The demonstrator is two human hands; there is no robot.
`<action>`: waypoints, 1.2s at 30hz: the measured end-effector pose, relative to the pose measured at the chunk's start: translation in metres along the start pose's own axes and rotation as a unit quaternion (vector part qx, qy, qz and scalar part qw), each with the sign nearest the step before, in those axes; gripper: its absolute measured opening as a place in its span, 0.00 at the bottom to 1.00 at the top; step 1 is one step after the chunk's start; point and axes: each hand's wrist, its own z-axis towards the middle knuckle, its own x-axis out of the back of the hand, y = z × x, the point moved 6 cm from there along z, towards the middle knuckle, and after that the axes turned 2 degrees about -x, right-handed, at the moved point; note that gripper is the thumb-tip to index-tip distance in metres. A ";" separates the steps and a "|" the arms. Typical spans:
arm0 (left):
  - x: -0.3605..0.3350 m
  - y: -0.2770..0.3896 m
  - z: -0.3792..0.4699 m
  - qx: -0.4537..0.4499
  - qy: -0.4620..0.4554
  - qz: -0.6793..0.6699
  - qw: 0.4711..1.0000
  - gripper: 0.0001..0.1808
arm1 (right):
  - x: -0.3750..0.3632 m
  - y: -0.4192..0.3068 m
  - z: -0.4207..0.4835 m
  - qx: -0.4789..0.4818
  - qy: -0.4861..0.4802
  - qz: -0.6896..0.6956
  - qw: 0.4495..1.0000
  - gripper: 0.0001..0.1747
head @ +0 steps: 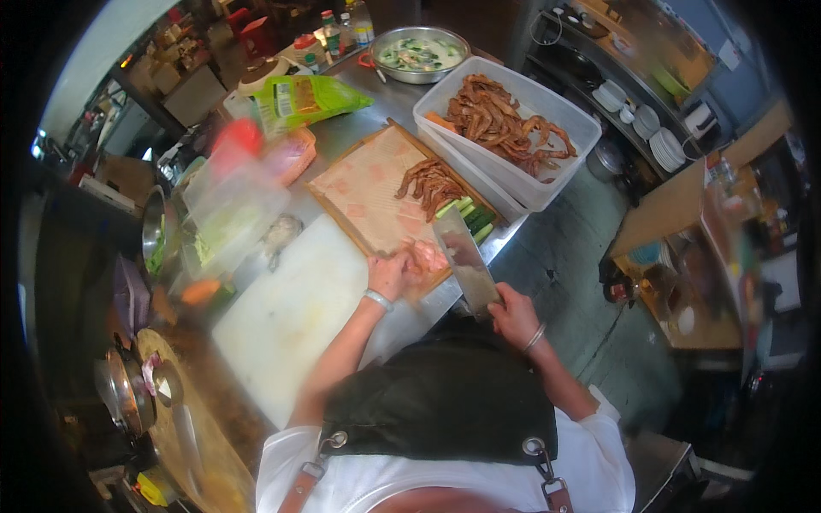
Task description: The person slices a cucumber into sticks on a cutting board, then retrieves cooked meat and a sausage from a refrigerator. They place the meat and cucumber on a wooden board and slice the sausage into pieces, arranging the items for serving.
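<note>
My right hand point(515, 315) grips the handle end of a broad cleaver point(467, 261), its blade pointing up and left over the near right edge of a wood-framed tray point(359, 173). My left hand point(391, 272) touches a pile of pink sliced meat point(426, 256) at the tray's near corner; whether it holds a slice is unclear. Brown braised pieces point(431, 183) lie on the lined tray beside cut cucumber point(474, 217). A white cutting board point(292, 314) lies left of the tray.
Behind the tray stand a plastic bin point(539, 183) of brown braised pieces and a steel bowl point(420, 54) of soup-like food. A green bag point(308, 99), an orange basket point(311, 151) and clear containers point(237, 211) are at left. A knife point(186, 436) lies on a round wooden block point(199, 449).
</note>
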 end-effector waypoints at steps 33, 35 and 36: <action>-0.011 0.044 -0.014 0.015 0.098 0.111 0.989 0.10 | 0.035 -0.013 0.080 0.098 -0.145 -0.021 0.984 0.07; -0.014 0.037 -0.006 0.047 0.085 0.064 0.993 0.06 | 0.034 -0.015 0.079 0.112 -0.140 -0.024 0.984 0.07; -0.010 0.040 -0.003 0.031 0.122 0.070 0.990 0.06 | 0.033 -0.014 0.079 0.097 -0.142 -0.022 0.985 0.08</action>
